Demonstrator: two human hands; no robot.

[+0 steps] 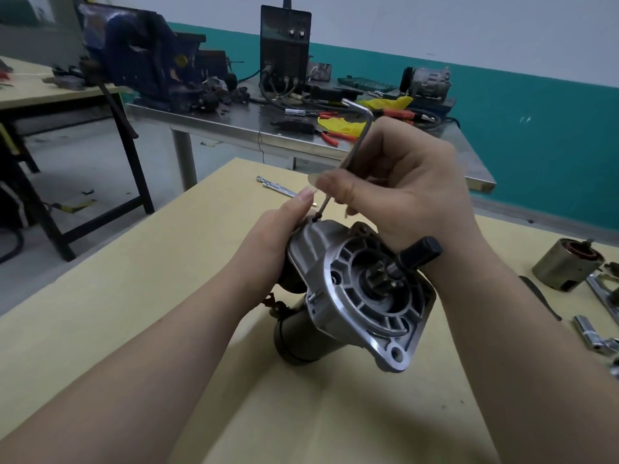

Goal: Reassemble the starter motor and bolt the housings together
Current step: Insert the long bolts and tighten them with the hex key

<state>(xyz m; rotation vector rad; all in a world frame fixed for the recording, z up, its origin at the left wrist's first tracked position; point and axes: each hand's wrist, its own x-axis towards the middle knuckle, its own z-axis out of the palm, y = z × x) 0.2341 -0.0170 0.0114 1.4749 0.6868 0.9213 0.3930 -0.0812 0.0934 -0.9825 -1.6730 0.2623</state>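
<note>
**A:** Status on the starter motor (351,296)?

**B:** It's tilted on the yellow surface (134,296), mounting flange and pinion facing the camera, dark cylindrical body at the low end resting on the board. The left hand (271,249) wraps around the far side of the aluminium housing, fingers curled round it, thumb up near the bolt. It's steadying the whole unit.

**A:** Right?

**B:** The right hand (395,189) pinches the long leg of an L-shaped hex key (360,135) between thumb and fingers, closed tight on the shaft. The short leg sticks up and away. The tip sits on a dark bolt head (316,216) at the top edge of the housing.

**A:** Seated in the socket?

**B:** Can't tell, too small. It looks lined up with it.

**A:** Advice for this step?

**B:** My read: this is spin-down, not final torque. Keep the key in line with the bolt axis so it doesn't cam out, twirl with the fingertips until it snugs, then flip to the short leg in the socket for leverage. Left hand should keep the housing from rolling. Run all housing bolts in loosely before tightening any, so the halves seat square.

**A:** Loose parts nearby?

**B:** A solenoid-like cylinder (566,266) and some sockets (589,336) sit well off to the right.
</note>
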